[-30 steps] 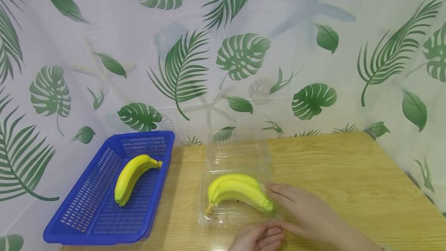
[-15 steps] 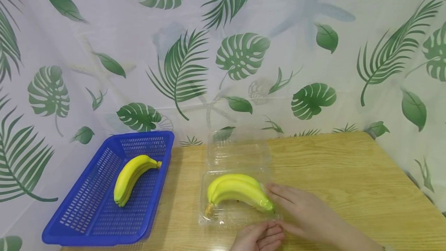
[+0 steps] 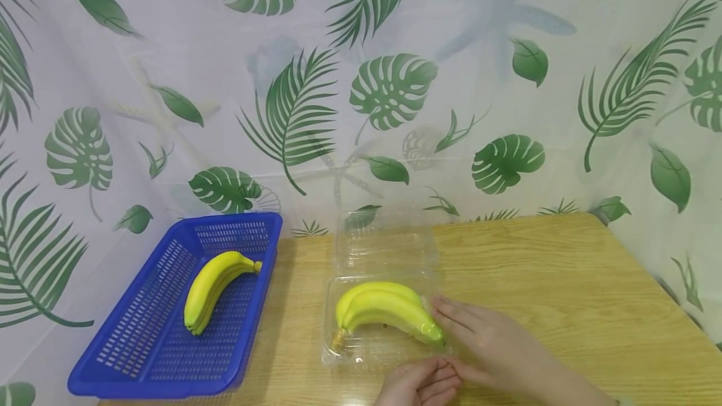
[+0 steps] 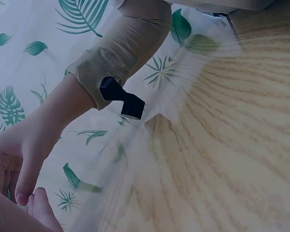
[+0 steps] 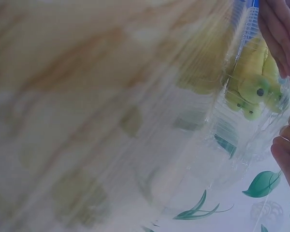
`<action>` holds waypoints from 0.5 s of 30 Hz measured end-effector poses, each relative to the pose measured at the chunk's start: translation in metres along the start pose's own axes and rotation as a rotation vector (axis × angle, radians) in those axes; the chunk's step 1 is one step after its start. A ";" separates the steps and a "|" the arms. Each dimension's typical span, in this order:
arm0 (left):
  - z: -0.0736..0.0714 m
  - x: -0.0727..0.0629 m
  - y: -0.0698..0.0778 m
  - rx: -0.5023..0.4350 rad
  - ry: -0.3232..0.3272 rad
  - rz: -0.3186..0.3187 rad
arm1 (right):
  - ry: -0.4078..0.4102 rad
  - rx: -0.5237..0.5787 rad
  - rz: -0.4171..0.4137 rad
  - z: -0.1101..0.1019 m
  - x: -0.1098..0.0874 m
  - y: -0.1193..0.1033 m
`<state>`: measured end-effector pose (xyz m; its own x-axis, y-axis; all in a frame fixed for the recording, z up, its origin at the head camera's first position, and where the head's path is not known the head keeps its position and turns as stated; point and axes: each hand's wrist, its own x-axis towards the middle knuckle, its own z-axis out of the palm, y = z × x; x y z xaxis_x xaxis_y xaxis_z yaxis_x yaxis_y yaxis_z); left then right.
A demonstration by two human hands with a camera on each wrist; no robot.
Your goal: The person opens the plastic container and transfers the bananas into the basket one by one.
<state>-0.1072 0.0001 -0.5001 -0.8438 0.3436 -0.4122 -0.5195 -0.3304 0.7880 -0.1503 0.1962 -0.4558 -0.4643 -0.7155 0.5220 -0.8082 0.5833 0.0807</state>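
A bunch of yellow bananas (image 3: 383, 309) with green tips lies in the base of a clear plastic clamshell box (image 3: 372, 356). The box's lid (image 3: 386, 246) is swung up and back toward the wall. My right hand (image 3: 496, 340) reaches in from the right, fingers extended, fingertips right at the box's right side beside the banana tips. Palm turned up and fingers loosely bent, my left hand (image 3: 420, 384) rests in front of the box's near right corner, close to the right thumb. Neither hand holds anything. The right wrist view shows the banana tips (image 5: 253, 89) through the clear plastic.
On the left stands a blue plastic basket (image 3: 143, 387) with another bunch of bananas (image 3: 217, 287) inside. A wooden table (image 3: 564, 281) bears everything, backed by a white sheet (image 3: 389, 30) printed with green leaves. A black device (image 4: 125, 101) sits at the right sleeve's cuff.
My left hand has shifted very slightly to the right. The box, both banana bunches and my right hand stay practically where they were.
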 end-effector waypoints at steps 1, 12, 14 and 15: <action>0.000 0.000 0.000 -0.002 0.001 0.001 | 0.002 -0.001 0.001 0.000 0.000 0.000; 0.000 0.001 -0.002 -0.001 0.011 -0.006 | 0.028 0.000 -0.002 0.002 0.000 0.000; 0.000 0.002 -0.002 0.004 0.017 -0.002 | 0.026 -0.003 -0.009 0.002 0.000 0.000; 0.000 0.002 -0.002 0.007 0.021 0.000 | 0.025 -0.007 -0.012 0.001 0.001 0.000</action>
<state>-0.1074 0.0015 -0.5024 -0.8463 0.3250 -0.4221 -0.5189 -0.3239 0.7911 -0.1510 0.1953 -0.4566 -0.4449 -0.7130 0.5420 -0.8115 0.5770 0.0929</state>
